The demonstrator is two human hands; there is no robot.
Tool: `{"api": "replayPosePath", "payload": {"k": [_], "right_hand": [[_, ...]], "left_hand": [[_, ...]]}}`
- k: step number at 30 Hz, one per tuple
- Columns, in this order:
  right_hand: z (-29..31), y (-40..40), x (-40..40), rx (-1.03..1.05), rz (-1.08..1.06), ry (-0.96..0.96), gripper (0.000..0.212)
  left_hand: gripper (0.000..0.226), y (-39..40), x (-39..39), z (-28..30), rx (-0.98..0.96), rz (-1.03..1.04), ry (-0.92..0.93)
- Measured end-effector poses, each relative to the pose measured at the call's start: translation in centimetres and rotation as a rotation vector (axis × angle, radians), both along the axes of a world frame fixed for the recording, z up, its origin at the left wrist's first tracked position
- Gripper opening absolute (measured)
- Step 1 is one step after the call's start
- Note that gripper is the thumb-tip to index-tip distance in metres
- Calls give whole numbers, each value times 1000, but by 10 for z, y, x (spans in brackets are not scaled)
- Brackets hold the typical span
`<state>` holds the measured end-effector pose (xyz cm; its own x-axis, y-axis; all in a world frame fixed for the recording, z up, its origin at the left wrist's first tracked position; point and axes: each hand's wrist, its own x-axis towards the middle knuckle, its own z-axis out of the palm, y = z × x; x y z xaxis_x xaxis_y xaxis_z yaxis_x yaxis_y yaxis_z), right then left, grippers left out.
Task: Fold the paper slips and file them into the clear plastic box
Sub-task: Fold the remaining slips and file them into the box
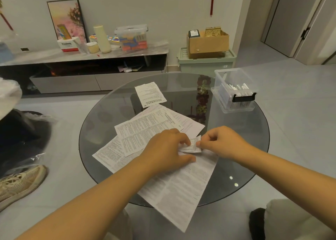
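Both hands, left hand (169,147) and right hand (223,141), are pinching a small slip (193,145) between curled fingers. Being thin, light and floppy, it is probably best held at its edges. The box (234,89) is sitting far right on the surface (245,139).

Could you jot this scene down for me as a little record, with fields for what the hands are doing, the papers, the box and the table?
Left hand: pinches the left end of a small folded slip
Right hand: pinches the slip's right end
Loose sheets: several printed sheets overlapping mid-table; one long sheet overhanging the near edge; one smaller sheet apart, farther back
Clear plastic box: far right of the table, lid off, folded slips standing inside
Table: round, dark glass
Progress: some slips filed, several sheets not yet folded
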<state>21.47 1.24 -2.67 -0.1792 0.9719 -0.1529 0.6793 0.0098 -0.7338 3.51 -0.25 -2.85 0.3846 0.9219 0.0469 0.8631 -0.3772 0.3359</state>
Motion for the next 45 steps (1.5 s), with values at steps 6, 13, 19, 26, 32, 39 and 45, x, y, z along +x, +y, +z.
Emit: {"api": "replayPosePath", "payload": {"k": [6, 13, 19, 26, 32, 39, 45], "right_hand": [[7, -7, 5, -79, 37, 100, 34], [14, -7, 0, -8, 97, 125, 8], [2, -3, -8, 33, 125, 57, 12], [-14, -2, -19, 98, 124, -37, 16], [-17, -5, -23, 184, 150, -220, 19], [-13, -3, -22, 161, 106, -150, 24], [12, 12, -10, 88, -19, 77, 3]], "left_hand": [[29, -10, 9, -3, 88, -58, 44], [18, -11, 2, -8, 51, 73, -154], [14, -8, -5, -8, -29, 151, -241], [41, -2, -6, -11, -106, 195, -225], [58, 6, -10, -7, -138, 218, -143], [20, 13, -6, 0, -246, 307, -399], [12, 22, 1, 18, -341, 367, -758]]}}
